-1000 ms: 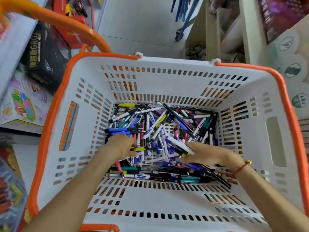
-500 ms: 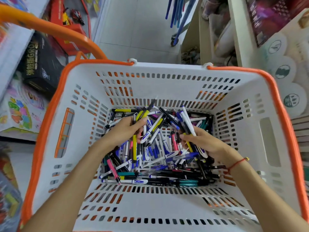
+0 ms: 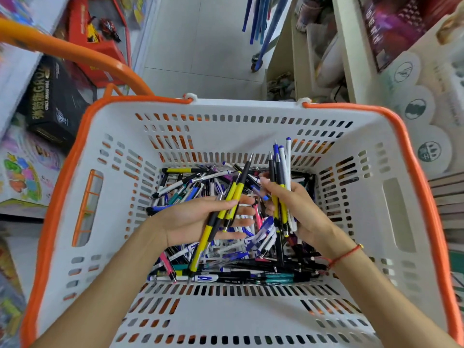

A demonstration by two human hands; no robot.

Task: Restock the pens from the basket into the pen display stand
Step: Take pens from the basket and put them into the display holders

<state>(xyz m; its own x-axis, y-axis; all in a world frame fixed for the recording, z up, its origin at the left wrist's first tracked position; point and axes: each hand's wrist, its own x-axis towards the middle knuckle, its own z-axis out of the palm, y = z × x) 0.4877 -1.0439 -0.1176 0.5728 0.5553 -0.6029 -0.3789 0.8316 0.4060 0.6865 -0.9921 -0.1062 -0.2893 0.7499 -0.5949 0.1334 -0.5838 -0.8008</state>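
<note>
A white slotted basket [image 3: 251,312] with an orange rim holds a heap of mixed pens [image 3: 253,270] on its floor. My left hand [image 3: 185,222] is raised above the heap, palm up, thumb pinching two yellow-and-black pens [image 3: 226,209] across the fingers. My right hand [image 3: 301,212] grips a small upright bunch of pens [image 3: 281,172], blue, white, black and yellow, their tips pointing to the far wall of the basket. A red string bracelet circles the right wrist. The pen display stand is not identifiable in view.
An orange basket handle [image 3: 75,54] arcs over the upper left. Boxed toys and a black box [image 3: 52,101] line the left shelf. A cream shelf unit with round-logo packaging [image 3: 414,106] stands at the right. Pale tiled floor [image 3: 200,46] lies beyond the basket.
Both hands have lifted out of the heap with pens. The left hand turned palm up with two yellow pens; the right hand raised its bunch upright.
</note>
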